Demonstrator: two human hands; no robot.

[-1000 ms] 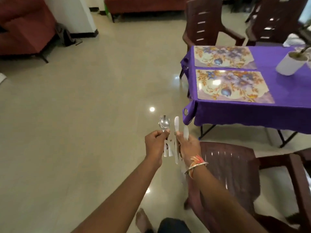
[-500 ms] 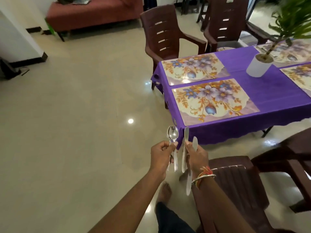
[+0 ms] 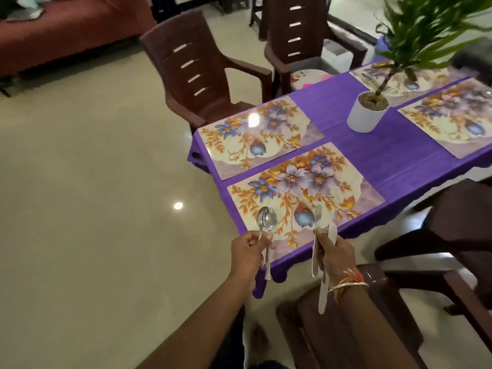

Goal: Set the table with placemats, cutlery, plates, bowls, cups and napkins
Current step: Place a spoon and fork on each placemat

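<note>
Hands first: left hand (image 3: pixel 249 255) was curled tight round the handle of a spoon (image 3: pixel 267 222), bowl up, at the low centre of the frame. Right hand (image 3: pixel 335 258), just beside it and not touching, pinched two long pale cutlery pieces (image 3: pixel 323 294). One tip stood above the fingers and the other end hung down past the bangle (image 3: pixel 346 284) at the wrist.

Both hands showed over the near edge of the nearest placemat (image 3: pixel 306 193), a glossy floral sheet in cream, orange and blue. It lay flat on the purple tablecloth (image 3: pixel 372 161), with a second placemat (image 3: pixel 255 134) just beyond it. Two more sat at the right edge, one cut off by the frame, and a white pot (image 3: pixel 367 115) stood between the pairs.

The spoon bowl showed a doubled rim, so one spoon or two stacked, I could not tell. Blur hid whether the pale pieces were knives.
</note>
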